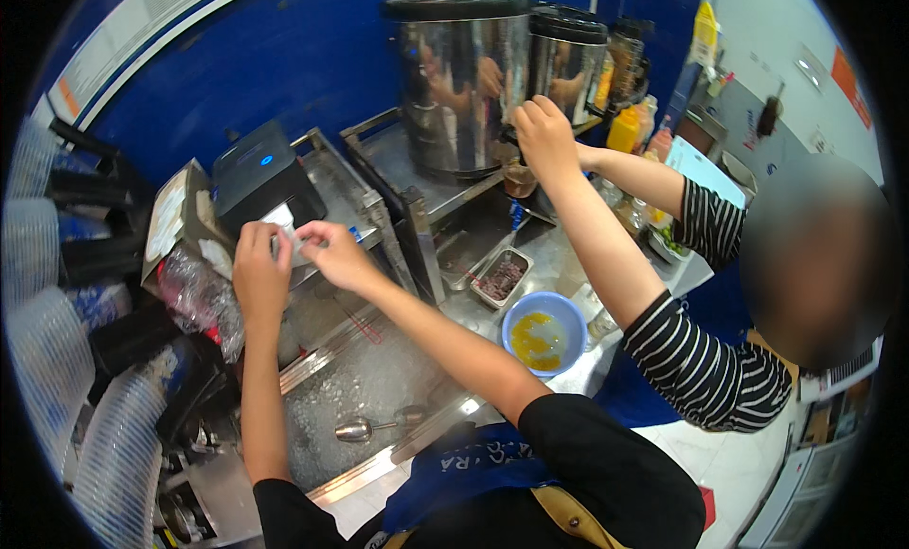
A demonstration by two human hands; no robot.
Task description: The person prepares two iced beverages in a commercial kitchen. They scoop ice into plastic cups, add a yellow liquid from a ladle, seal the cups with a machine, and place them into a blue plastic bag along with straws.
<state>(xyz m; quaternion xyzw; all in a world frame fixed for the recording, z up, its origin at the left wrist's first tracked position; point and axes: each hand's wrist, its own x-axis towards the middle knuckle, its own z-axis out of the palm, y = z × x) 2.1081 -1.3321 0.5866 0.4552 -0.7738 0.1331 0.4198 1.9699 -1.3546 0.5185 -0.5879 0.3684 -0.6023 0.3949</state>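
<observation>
My left hand (263, 265) and my right hand (332, 252) pinch a small white paper slip (290, 245) between them. The slip lies right in front of a black label printer (266, 176) with a lit blue button; whether it is still joined to the printer I cannot tell. Under my forearms is a steel ice bin (312, 435) with a metal scoop (354, 429) lying on the ice. Left of the printer stands an open cardboard box (170, 215), and crumpled clear plastic wrap (202, 300) bulges below it.
At right a co-worker in striped sleeves (675, 357) reaches to a steel drink dispenser (461, 87), a cup (520, 179) below its tap. A blue bowl (579, 329) with yellow bits and a steel tray (527, 259) of purplish pieces stand on the counter. Stacked clear cups (117, 449) line the left.
</observation>
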